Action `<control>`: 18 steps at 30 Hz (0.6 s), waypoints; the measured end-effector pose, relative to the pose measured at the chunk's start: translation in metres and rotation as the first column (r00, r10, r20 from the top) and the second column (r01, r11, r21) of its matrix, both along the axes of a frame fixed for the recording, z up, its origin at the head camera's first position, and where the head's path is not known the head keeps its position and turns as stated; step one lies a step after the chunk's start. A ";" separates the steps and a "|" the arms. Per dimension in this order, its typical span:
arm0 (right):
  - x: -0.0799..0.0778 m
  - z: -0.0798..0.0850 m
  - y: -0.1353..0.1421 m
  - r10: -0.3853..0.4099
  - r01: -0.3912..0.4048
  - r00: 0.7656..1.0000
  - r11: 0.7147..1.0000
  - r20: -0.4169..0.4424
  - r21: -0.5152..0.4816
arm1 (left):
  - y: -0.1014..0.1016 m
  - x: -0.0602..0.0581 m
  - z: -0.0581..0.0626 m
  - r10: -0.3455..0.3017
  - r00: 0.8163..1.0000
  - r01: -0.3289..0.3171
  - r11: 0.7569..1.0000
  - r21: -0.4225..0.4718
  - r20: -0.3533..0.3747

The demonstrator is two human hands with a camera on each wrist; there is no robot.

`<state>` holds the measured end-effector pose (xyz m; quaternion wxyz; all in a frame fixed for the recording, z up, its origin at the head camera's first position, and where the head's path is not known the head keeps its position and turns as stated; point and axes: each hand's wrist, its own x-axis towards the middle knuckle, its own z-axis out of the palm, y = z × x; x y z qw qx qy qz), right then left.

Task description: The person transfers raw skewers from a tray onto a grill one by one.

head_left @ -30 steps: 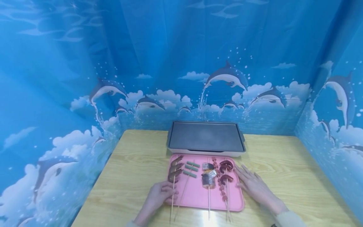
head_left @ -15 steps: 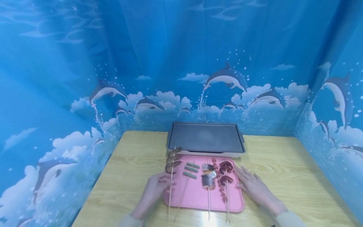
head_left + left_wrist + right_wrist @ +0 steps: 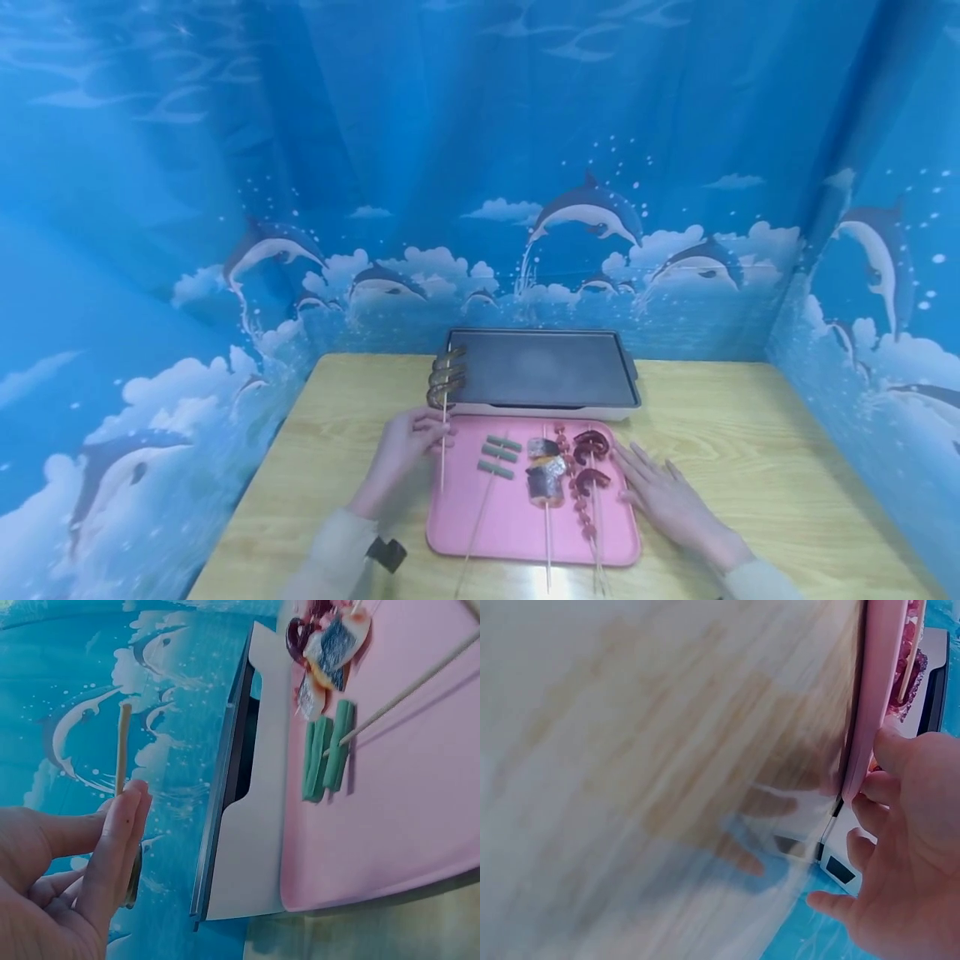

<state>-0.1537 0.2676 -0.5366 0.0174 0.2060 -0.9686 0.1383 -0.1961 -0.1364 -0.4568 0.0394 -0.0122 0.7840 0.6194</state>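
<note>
My left hand (image 3: 407, 447) pinches the bare stick of a shrimp skewer (image 3: 447, 377). Its several shrimps overlap the left end of the black griddle (image 3: 543, 367) in the head view. In the left wrist view the stick (image 3: 123, 750) rises from between thumb and fingertips, and most of the shrimps are hidden behind the hand. At the right rim of a pink tray (image 3: 502, 542), my right hand (image 3: 667, 500) lies with fingers stretched out and thumb touching the rim. On the tray lie a skewer of green sticks (image 3: 496, 470) and a fish-chunk skewer (image 3: 545, 483).
Farther right on the tray are a skewer of small red balls (image 3: 582, 506) and one of dark red curled tentacle-like pieces (image 3: 593, 481). The griddle's pale base stands just behind the tray on a wooden table (image 3: 705, 408). A dolphin-print curtain (image 3: 450, 167) surrounds the table's back and sides.
My left hand has lifted the shrimp skewer off the tray and carried it forward to the griddle's left end. The right hand stays at the tray's edge. The head view has shifted slightly.
</note>
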 end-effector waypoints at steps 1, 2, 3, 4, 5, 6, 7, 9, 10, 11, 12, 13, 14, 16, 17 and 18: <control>0.000 0.000 0.000 -0.002 0.002 1.000 1.000 0.001 0.003 | 0.001 -0.005 0.001 0.007 1.000 -0.008 1.000 -0.005 -0.004; 0.001 -0.001 0.000 -0.002 0.002 1.000 1.000 -0.002 0.004 | 0.001 -0.010 0.001 0.012 1.000 -0.012 1.000 -0.010 -0.011; 0.001 -0.001 0.000 -0.001 0.001 1.000 1.000 -0.004 0.007 | 0.002 -0.014 0.002 0.014 1.000 -0.014 1.000 -0.024 -0.018; 0.001 0.000 0.000 -0.002 0.002 1.000 1.000 -0.008 0.012 | 0.002 -0.018 0.002 0.014 0.999 -0.015 0.999 -0.042 -0.030; 0.001 0.000 0.000 -0.001 0.001 1.000 1.000 -0.012 0.017 | 0.003 -0.023 0.001 0.016 0.999 -0.018 0.998 -0.053 -0.032; 0.001 0.000 0.000 -0.001 0.001 1.000 1.000 -0.012 0.022 | 0.003 -0.027 0.001 0.016 0.999 -0.018 0.998 -0.067 -0.037; 0.001 0.000 -0.001 0.000 0.000 1.000 1.000 -0.012 0.023 | 0.003 -0.031 0.000 0.015 0.999 -0.018 0.996 -0.082 -0.040; 0.001 0.000 -0.001 0.003 -0.003 1.000 1.000 -0.011 0.027 | 0.004 -0.037 -0.001 0.010 0.999 -0.015 0.994 -0.110 -0.047; 0.001 0.000 -0.001 0.005 -0.004 1.000 1.000 -0.012 0.029 | 0.004 -0.040 -0.003 0.004 0.999 -0.010 0.992 -0.123 -0.051; 0.001 0.000 -0.001 0.006 -0.006 1.000 1.000 -0.012 0.031 | 0.005 -0.042 -0.003 0.005 0.999 -0.011 0.991 -0.134 -0.048; 0.001 -0.001 -0.001 0.006 -0.006 1.000 1.000 -0.010 0.030 | 0.006 -0.045 -0.004 0.002 0.999 -0.010 0.989 -0.149 -0.051; 0.001 -0.001 -0.001 0.007 -0.006 1.000 1.000 -0.010 0.031 | 0.006 -0.047 -0.005 -0.001 0.999 -0.008 0.987 -0.160 -0.055; 0.001 -0.001 -0.001 0.006 -0.005 1.000 0.999 -0.010 0.033 | 0.007 -0.049 -0.006 -0.003 0.998 -0.007 0.986 -0.166 -0.056; 0.002 -0.002 0.000 0.004 -0.003 1.000 0.999 -0.015 0.038 | 0.010 -0.053 -0.008 -0.010 0.998 0.000 0.986 -0.167 -0.059; 0.002 -0.002 0.000 0.002 -0.002 1.000 0.999 -0.017 0.040 | 0.011 -0.055 -0.008 -0.013 0.998 0.003 0.987 -0.163 -0.058; 0.002 -0.002 0.000 0.001 0.000 1.000 0.999 -0.021 0.043 | 0.012 -0.057 -0.009 -0.020 0.998 0.010 0.987 -0.159 -0.060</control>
